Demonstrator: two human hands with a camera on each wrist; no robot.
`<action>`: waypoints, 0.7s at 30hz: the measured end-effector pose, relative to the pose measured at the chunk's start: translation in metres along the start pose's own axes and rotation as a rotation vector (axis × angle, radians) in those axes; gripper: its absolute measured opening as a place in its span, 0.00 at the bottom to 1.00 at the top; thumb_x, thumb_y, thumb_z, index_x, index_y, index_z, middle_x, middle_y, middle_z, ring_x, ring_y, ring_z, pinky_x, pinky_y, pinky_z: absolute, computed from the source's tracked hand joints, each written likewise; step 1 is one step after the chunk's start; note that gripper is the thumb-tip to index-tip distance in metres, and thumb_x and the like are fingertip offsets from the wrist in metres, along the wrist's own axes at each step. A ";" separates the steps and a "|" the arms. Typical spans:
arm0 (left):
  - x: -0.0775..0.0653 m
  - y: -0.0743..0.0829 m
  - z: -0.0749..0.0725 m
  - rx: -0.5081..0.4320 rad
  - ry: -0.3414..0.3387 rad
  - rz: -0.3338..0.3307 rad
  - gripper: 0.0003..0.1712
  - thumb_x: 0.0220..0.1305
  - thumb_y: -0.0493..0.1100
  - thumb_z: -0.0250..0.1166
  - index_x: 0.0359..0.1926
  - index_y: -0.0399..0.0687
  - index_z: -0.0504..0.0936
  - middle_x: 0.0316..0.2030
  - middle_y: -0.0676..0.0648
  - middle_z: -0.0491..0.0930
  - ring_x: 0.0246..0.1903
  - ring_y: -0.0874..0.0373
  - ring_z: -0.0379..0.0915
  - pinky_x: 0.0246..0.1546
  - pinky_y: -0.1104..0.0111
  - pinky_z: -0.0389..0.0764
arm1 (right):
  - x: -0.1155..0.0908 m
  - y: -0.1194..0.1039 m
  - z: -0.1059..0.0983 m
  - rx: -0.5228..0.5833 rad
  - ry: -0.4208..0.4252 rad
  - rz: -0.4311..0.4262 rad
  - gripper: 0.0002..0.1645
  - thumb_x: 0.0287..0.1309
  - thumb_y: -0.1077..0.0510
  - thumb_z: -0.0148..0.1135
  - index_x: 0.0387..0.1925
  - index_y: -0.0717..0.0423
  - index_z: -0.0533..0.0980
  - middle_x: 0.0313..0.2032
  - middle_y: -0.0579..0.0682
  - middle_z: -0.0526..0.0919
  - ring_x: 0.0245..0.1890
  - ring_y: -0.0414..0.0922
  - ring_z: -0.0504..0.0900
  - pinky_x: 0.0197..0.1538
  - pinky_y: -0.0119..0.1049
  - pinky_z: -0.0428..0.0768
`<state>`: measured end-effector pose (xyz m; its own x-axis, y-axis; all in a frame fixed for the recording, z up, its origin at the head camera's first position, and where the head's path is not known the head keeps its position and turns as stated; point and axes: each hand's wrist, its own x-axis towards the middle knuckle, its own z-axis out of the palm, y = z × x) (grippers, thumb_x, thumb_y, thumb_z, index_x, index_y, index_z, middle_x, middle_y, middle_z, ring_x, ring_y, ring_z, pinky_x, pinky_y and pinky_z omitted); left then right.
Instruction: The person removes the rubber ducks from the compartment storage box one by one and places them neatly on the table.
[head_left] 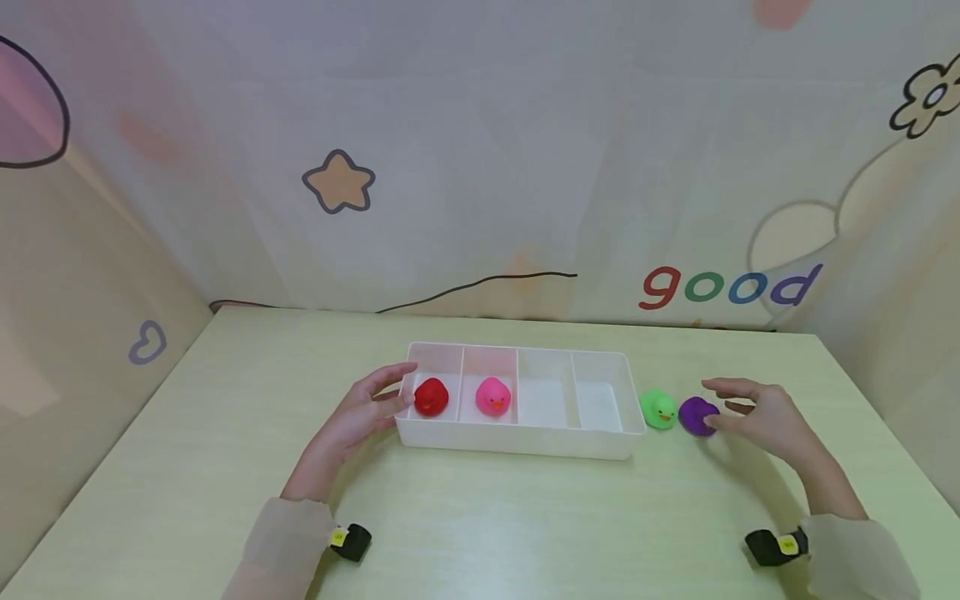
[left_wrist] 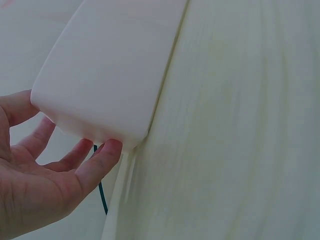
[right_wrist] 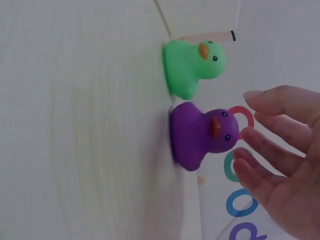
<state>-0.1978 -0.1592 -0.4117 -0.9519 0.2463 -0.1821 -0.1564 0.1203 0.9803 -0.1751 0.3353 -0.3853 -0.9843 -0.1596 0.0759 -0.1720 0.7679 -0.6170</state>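
My left hand (head_left: 369, 408) grips the left end of a white divided tray (head_left: 517, 439), thumb at the rim and fingers against the end wall, as the left wrist view also shows. In the leftmost compartment sits a red rubber duck (head_left: 431, 397), and beside it, in the second, a pink rubber duck (head_left: 492, 397). Over the table to the right, my right hand (head_left: 765, 417) has its fingers spread close around the head of a purple rubber duck (right_wrist: 200, 135), with the thumb overlapping the duck in the head view. A green rubber duck (right_wrist: 189, 67) stands between it and the tray.
The pale wooden table (head_left: 480, 525) has its back edge along a printed cloth wall (head_left: 480, 183). More cloth rises on both sides. Black wrist cameras (head_left: 351, 542) are worn on both wrists, below the hands.
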 end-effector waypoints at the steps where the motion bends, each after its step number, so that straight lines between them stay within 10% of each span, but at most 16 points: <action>1: 0.000 0.000 0.000 -0.002 0.000 -0.001 0.28 0.62 0.36 0.55 0.64 0.50 0.63 0.65 0.42 0.54 0.62 0.42 0.54 0.54 0.53 0.70 | 0.000 -0.002 0.000 0.004 0.016 -0.010 0.30 0.48 0.60 0.67 0.53 0.71 0.70 0.52 0.69 0.73 0.49 0.63 0.73 0.45 0.38 0.77; 5: 0.000 0.000 0.000 -0.001 -0.006 0.009 0.29 0.62 0.37 0.55 0.64 0.50 0.63 0.65 0.41 0.54 0.62 0.41 0.54 0.54 0.52 0.70 | 0.000 -0.014 0.000 0.032 0.059 -0.042 0.31 0.48 0.60 0.67 0.54 0.69 0.70 0.52 0.68 0.72 0.50 0.58 0.74 0.45 0.27 0.76; 12: -0.001 0.000 0.000 0.018 -0.004 0.022 0.30 0.60 0.40 0.58 0.64 0.50 0.63 0.65 0.40 0.54 0.61 0.41 0.55 0.52 0.54 0.72 | 0.004 -0.042 0.008 0.114 0.102 -0.128 0.29 0.48 0.64 0.66 0.53 0.69 0.70 0.53 0.65 0.71 0.43 0.16 0.64 0.45 0.17 0.70; 21: 0.000 0.000 0.000 0.004 -0.004 0.006 0.29 0.61 0.37 0.57 0.64 0.50 0.63 0.65 0.42 0.54 0.62 0.42 0.54 0.54 0.52 0.69 | 0.015 -0.078 0.023 0.215 0.079 -0.231 0.29 0.46 0.68 0.66 0.53 0.70 0.70 0.53 0.65 0.71 0.45 0.18 0.67 0.48 0.20 0.71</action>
<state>-0.1976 -0.1590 -0.4120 -0.9517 0.2511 -0.1765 -0.1496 0.1228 0.9811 -0.1752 0.2591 -0.3538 -0.9218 -0.2589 0.2886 -0.3869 0.5669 -0.7273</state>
